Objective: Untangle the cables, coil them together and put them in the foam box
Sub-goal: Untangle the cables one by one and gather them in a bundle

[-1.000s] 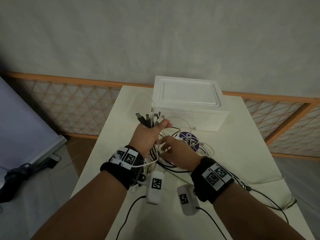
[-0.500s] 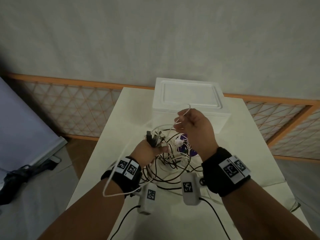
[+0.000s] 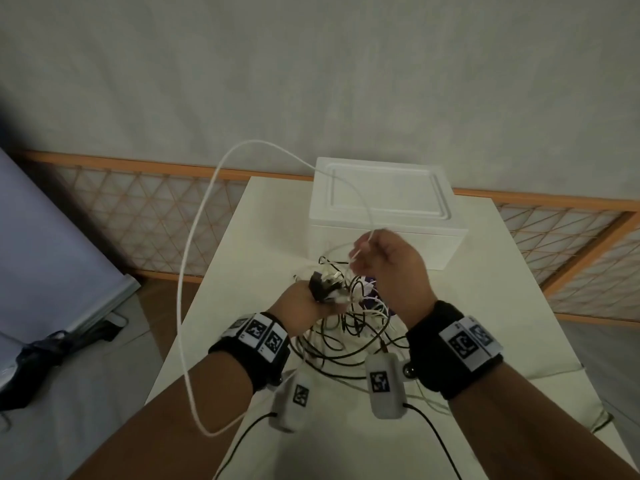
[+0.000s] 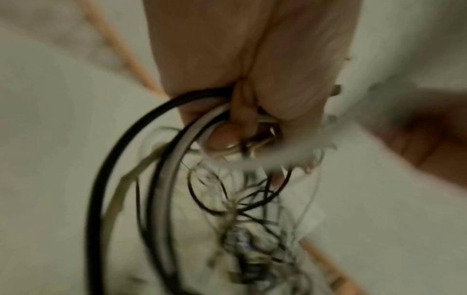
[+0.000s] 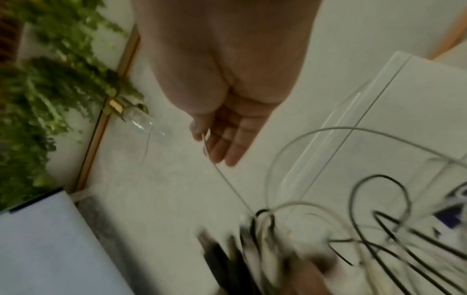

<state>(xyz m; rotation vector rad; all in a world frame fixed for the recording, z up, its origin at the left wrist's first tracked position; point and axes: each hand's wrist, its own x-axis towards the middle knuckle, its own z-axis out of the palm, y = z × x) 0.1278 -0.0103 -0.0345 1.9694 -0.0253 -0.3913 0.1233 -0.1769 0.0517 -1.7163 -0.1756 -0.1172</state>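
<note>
My left hand [image 3: 313,299] grips a bundle of cable ends, its black and white plugs [image 3: 323,285] sticking out above the fist. In the left wrist view its fingers [image 4: 222,137] curl round black and white cables. My right hand [image 3: 363,252] is raised in front of the closed white foam box [image 3: 388,209] and pinches one white cable [image 3: 204,209], thumb against fingers [image 5: 202,131]. That cable arcs high to the left and drops past my left forearm. The rest of the tangle [image 3: 349,336] lies on the white table [image 3: 519,306] between my wrists.
A purple round object [image 3: 375,301] lies under the tangle. The box lid is on. An orange-framed lattice fence [image 3: 145,216] runs behind the table, a pale panel [image 3: 52,244] stands at the left with a black bundle [image 3: 45,355] on the floor. Green foliage [image 5: 38,79] shows beyond.
My right hand rose from the tangle toward the box, drawing the white cable out into a growing loop that swung up and left. My left hand sank slightly, still holding the plugs.
</note>
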